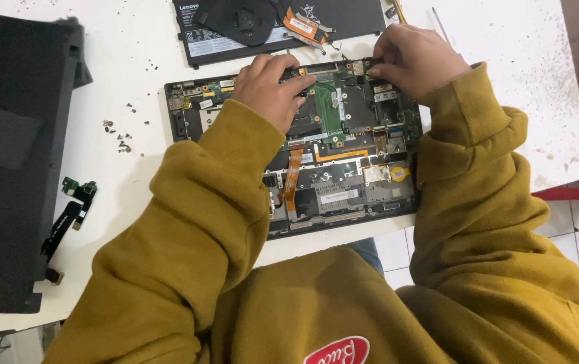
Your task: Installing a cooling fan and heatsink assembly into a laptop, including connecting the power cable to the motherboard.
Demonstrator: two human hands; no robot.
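Note:
An opened laptop base [343, 182] lies on the white table [127, 128], its circuit boards, orange ribbon cables and a green board [328, 108] exposed. My left hand [269, 84] rests on the upper middle of the base, fingers curled and pressing on parts near the far edge. My right hand [414, 57] pinches at a small part on the far right edge of the base. Both arms wear mustard-yellow sleeves that hide parts of the base.
A flat black battery pack [363, 17] with a black fan and copper heat pipe [303, 27] on it lies beyond the base. A black laptop cover [13, 162] sits at the left. Several loose screws [117, 131] and a small green board with black cable [77, 195] lie between.

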